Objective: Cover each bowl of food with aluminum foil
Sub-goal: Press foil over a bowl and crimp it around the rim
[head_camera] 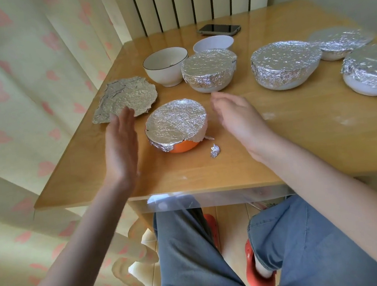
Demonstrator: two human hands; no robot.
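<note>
Orange bowl [181,146], foil-covered, sits near table [297,132] front edge between both hands. Left hand [120,147] and right hand [238,124] flank it, fingers straight, released, holding nothing. Loose foil sheet [125,98] behind left hand; foil scrap [215,151] just beside bowl.

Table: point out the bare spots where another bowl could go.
Bare wood lies along the table's near edge, and right of the right hand below the white foil-covered bowls. Crowded: the far left, around the loose foil sheet and open bowls.

Both hands [120,147] [238,124] flank foil-covered orange bowl [176,126], fingers straight, touching nothing; loose foil sheet [128,96] beside
</note>
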